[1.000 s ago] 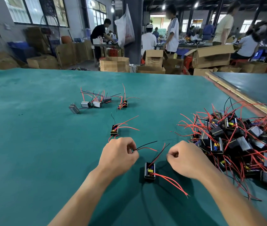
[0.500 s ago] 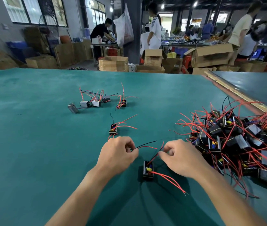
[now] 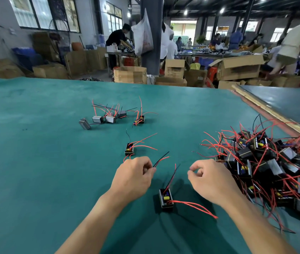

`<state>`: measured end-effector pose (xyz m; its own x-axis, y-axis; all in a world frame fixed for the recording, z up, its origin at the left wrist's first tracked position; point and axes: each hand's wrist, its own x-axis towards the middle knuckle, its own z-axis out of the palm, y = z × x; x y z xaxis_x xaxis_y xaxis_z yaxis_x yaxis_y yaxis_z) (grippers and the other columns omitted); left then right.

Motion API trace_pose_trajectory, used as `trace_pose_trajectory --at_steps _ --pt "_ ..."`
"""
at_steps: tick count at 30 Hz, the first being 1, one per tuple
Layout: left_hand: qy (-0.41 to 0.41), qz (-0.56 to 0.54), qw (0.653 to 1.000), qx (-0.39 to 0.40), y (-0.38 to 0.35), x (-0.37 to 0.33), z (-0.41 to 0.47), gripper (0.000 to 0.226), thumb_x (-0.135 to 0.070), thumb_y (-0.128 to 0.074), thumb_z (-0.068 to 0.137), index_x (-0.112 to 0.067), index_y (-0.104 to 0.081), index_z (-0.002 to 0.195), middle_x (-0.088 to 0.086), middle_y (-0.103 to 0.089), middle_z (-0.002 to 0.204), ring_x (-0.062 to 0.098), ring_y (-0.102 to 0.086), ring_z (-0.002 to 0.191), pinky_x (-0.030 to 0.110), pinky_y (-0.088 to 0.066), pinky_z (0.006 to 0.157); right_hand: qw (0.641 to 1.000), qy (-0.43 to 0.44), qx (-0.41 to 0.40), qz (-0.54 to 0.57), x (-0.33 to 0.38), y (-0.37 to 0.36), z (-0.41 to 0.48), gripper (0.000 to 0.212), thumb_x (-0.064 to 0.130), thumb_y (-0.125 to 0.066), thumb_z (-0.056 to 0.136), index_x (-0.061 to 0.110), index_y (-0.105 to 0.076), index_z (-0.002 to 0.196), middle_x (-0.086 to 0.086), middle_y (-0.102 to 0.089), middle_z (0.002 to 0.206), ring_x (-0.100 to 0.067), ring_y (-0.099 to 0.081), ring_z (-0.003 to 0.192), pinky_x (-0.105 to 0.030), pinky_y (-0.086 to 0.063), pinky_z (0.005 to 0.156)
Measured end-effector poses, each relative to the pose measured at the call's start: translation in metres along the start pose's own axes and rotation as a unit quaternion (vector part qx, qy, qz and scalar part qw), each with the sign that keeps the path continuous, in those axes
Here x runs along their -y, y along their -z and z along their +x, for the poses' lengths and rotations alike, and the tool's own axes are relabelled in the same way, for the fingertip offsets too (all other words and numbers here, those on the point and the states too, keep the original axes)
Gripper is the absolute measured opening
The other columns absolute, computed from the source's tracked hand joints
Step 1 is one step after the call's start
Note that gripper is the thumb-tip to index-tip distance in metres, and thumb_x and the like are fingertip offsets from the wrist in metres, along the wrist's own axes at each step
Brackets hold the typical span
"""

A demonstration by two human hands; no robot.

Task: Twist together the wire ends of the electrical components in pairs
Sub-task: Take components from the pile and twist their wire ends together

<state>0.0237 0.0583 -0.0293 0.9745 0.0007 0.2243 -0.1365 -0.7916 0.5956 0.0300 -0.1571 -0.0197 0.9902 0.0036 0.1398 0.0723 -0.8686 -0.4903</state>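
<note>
Now, left hand (image 3: pixel 133 176) pinching thin red-black wires (image 3: pixel 161 160) — boxy black component (image 3: pixel 166 198) nearby.

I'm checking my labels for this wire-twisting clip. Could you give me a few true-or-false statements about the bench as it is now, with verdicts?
1. The left hand pinches a red and black wire pair. True.
2. The right hand holds the component between the hands. False: the component lies on the table, apart from that hand.
3. The big pile of components lies on the person's right. True.
4. The table's surface is red. False: it is green; the red is wiring.
</note>
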Motion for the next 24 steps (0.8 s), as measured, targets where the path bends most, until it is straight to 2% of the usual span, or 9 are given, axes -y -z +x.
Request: trace_pose_trajectory --at_steps 3,6,8,11,14,18,21,24 --pt "-0.001 -0.002 1.000 -0.001 0.000 0.001 0.000 0.023 -0.028 -0.060 0.093 -0.023 -0.053 0.072 -0.010 -0.055 0.056 0.018 -0.049 0.062 0.032 -0.044 0.063 1.000 -0.016 0.010 -0.019 0.000 0.002 0.000 0.016 0.040 -0.060 0.086 0.028 -0.070 0.086 0.009 -0.071 0.076 -0.017 -0.065 0.080 -0.026 -0.046 0.069" --pt "0.001 -0.001 1.000 -0.005 -0.001 0.000 0.001 0.022 -0.027 -0.059 0.093 -0.023 -0.054 0.072 -0.010 -0.054 0.057 0.019 -0.049 0.062 0.031 -0.043 0.062 0.995 -0.002 0.072 -0.068 0.000 0.001 -0.002 0.021 0.044 -0.058 0.085 0.027 -0.071 0.086 0.007 -0.072 0.076 -0.020 -0.066 0.081 -0.029 -0.052 0.073" --pt "0.007 -0.001 1.000 -0.005 -0.001 0.000 0.001 0.023 -0.026 -0.058 0.093 -0.023 -0.053 0.071 -0.009 -0.054 0.057 0.019 -0.049 0.062 0.032 -0.043 0.062 0.994 0.001 0.084 -0.075 0.000 0.001 -0.002 0.022 0.043 -0.057 0.085 0.027 -0.070 0.083 0.006 -0.071 0.074 -0.020 -0.066 0.080 -0.030 -0.054 0.074" --pt "0.014 -0.006 1.000 -0.008 -0.001 -0.001 0.001 0.026 -0.026 -0.059 0.093 -0.025 -0.051 0.068 -0.010 -0.054 0.055 0.017 -0.048 0.059 0.031 -0.043 0.062 0.997 -0.001 0.078 -0.004 -0.002 0.002 0.001 0.029 0.042 -0.055 0.089 0.021 -0.066 0.074 0.001 -0.069 0.065 -0.016 -0.064 0.068 -0.030 -0.054 0.069" --pt "0.010 -0.008 1.000 -0.014 -0.002 0.000 0.001 0.023 -0.028 -0.060 0.091 -0.024 -0.054 0.069 -0.011 -0.057 0.054 0.016 -0.051 0.061 0.030 -0.045 0.063 0.993 0.000 0.093 0.070 0.003 -0.003 0.000 0.037 0.044 -0.053 0.091 0.013 -0.058 0.071 0.002 -0.063 0.057 -0.013 -0.053 0.051 -0.029 -0.044 0.058" --pt "0.008 -0.007 1.000 -0.012 -0.004 0.002 0.002 0.024 -0.029 -0.065 0.085 -0.027 -0.053 0.064 -0.017 -0.058 0.052 0.005 -0.050 0.054 0.023 -0.040 0.057 0.976 -0.019 0.094 0.193 0.010 -0.016 -0.004 0.022 0.042 -0.062 0.089 0.024 -0.072 0.080 0.011 -0.072 0.071 -0.003 -0.062 0.055 -0.027 -0.049 0.060" --pt "0.009 -0.009 1.000 -0.011 -0.003 0.003 0.002 0.024 -0.029 -0.067 0.082 -0.027 -0.053 0.063 -0.020 -0.058 0.052 0.003 -0.050 0.052 0.020 -0.039 0.056 0.962 -0.018 0.098 0.255 0.013 -0.022 -0.007 0.009 0.036 -0.069 0.085 0.028 -0.071 0.088 0.015 -0.075 0.079 0.003 -0.062 0.057 -0.024 -0.045 0.063" --pt "0.010 -0.011 1.000 -0.013 -0.003 0.003 0.002 0.023 -0.028 -0.069 0.080 -0.026 -0.054 0.063 -0.021 -0.058 0.052 0.002 -0.051 0.052 0.019 -0.038 0.054 0.955 -0.008 0.096 0.281 0.015 -0.024 -0.010 0.013 0.027 -0.074 0.082 0.025 -0.065 0.091 0.014 -0.075 0.085 -0.002 -0.063 0.061 -0.024 -0.045 0.063"
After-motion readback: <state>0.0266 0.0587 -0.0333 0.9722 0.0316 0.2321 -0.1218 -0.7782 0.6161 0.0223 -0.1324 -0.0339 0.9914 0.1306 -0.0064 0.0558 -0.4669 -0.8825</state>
